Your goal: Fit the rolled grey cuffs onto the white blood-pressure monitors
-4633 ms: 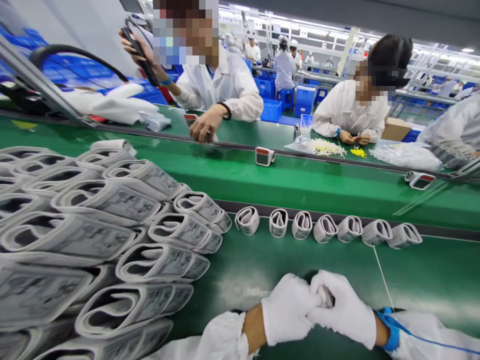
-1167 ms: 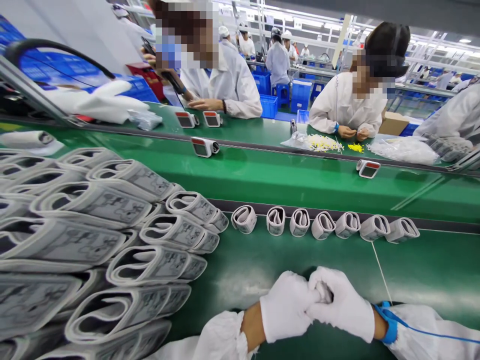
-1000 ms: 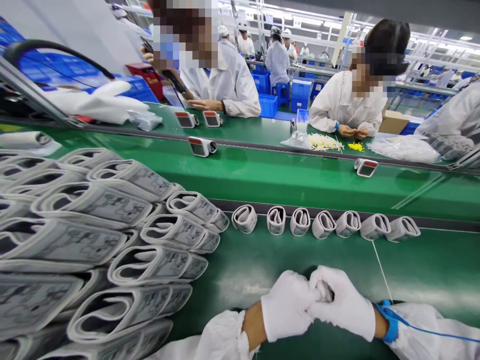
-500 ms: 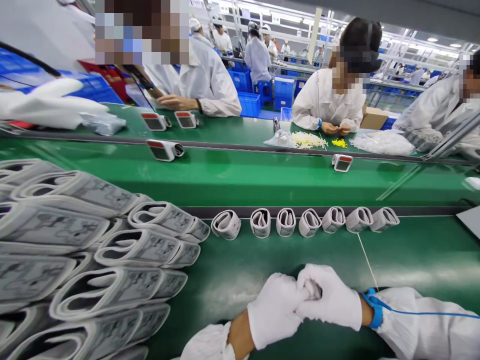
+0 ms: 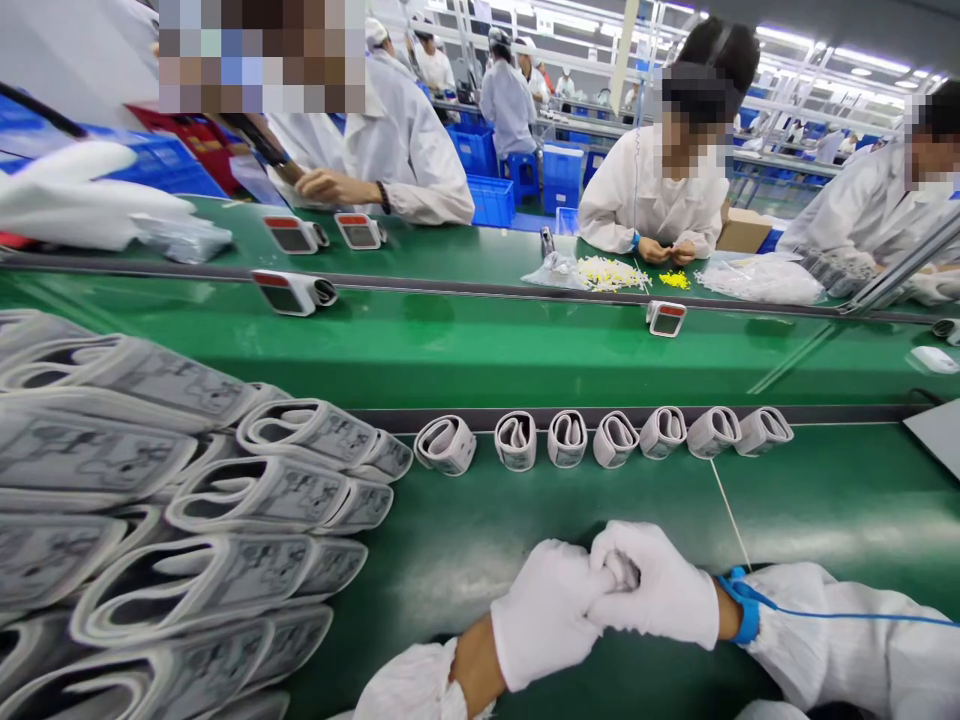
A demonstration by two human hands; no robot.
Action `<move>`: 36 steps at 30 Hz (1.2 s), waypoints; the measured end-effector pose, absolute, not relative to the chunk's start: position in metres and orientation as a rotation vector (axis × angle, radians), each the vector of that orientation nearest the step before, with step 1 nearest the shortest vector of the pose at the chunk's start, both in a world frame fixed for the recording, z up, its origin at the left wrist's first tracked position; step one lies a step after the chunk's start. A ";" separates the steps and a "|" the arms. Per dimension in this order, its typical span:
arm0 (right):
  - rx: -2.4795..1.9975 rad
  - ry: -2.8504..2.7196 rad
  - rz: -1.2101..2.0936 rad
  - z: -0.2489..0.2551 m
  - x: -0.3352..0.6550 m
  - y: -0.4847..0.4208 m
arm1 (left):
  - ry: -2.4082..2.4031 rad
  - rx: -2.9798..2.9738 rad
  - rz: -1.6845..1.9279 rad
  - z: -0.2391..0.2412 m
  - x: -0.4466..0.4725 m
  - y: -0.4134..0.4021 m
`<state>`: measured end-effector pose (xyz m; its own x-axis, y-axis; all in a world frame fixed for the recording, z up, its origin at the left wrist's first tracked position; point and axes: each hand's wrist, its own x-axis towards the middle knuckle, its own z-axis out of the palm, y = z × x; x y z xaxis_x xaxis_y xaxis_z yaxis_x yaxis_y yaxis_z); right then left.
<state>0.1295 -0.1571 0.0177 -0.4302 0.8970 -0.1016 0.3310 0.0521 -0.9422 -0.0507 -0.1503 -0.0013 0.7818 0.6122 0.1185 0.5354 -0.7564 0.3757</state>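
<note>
My left hand [image 5: 546, 612] and my right hand [image 5: 657, 585], both in white gloves, are pressed together above the green bench near the lower middle. Their fingers are closed and overlap one another. Whether anything small lies inside them is hidden. A blue wrist strap [image 5: 742, 606] with a cord circles my right wrist. Beyond the hands, several rolled grey-white cuffs [image 5: 568, 440] stand in a row along the bench's far edge. To my left rises a large stack of similar rolled cuffs [image 5: 259, 570] with grey print.
A green conveyor belt [image 5: 480, 350] crosses ahead, carrying white wrist monitors [image 5: 289, 293] with red-striped screens. Co-workers in white coats [image 5: 652, 195] sit across it, near piles of small white parts [image 5: 611, 274] and yellow parts [image 5: 675, 281]. A grey panel edge [image 5: 937, 440] juts in at right.
The monitors on the belt have slid left. The whole view has shifted slightly, while my hands stay pressed together in nearly the same pose.
</note>
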 end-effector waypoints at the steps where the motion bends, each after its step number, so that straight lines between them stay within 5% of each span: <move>1: -1.232 -1.811 1.372 0.018 0.129 -0.157 | 0.876 2.649 0.344 -0.001 -0.051 -0.150; 36: -1.211 -1.767 1.440 0.018 0.130 -0.160 | 0.899 2.663 0.324 -0.005 -0.051 -0.152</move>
